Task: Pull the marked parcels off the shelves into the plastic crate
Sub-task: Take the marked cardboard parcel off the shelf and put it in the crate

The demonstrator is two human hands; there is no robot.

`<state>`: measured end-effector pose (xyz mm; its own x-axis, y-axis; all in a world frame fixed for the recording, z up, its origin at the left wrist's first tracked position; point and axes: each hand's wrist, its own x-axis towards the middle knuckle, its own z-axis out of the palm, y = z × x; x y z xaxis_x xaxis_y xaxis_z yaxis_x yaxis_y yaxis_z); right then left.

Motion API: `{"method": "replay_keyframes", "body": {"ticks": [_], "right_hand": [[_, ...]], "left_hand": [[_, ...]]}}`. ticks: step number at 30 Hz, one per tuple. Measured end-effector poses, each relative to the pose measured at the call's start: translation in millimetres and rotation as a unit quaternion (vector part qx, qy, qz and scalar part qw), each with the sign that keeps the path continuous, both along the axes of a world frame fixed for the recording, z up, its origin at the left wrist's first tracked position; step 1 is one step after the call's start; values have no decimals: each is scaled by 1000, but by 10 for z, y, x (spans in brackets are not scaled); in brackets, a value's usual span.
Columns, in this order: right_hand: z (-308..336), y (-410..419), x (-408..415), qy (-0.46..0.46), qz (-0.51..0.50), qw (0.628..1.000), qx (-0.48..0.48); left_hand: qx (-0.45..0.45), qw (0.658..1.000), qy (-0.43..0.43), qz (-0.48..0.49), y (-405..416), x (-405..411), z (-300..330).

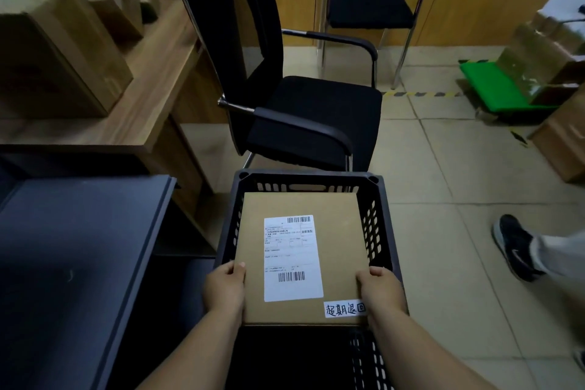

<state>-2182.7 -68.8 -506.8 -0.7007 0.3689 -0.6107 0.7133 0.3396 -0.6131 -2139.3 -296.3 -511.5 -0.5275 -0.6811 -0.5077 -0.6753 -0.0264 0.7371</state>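
Note:
A flat brown cardboard parcel [338,247] with a white shipping label and a small handwritten white tag at its near right corner lies level over the opening of a black slotted plastic crate [376,215]. My left hand [226,290] grips the parcel's near left edge, thumb on top. My right hand [381,290] grips its near right edge the same way. Whether the parcel rests inside the crate or hangs above it cannot be told.
A black armchair [304,111] stands just beyond the crate, a second chair [370,6] behind it. A wooden desk with cardboard boxes [60,51] is at the left, a dark grey shelf top [69,256] nearer. Another person's shoe [514,247] is at the right; a green trolley [497,85] stands farther back.

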Motion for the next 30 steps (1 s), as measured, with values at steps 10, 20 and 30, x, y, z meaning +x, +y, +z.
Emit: {"method": "replay_keyframes", "body": {"ticks": [10,20,30], "right_hand": [[-576,-11,-198,-28,-6,1000,10],[-1189,-16,-410,-48,-26,998,27],[-1610,-77,-538,-53,-37,997,42]], "left_hand": [[-12,999,-28,-14,58,-163,-640],[-33,999,-34,-22,119,-384,-1379],[-10,1000,-27,0,101,-544,-1850]]}}
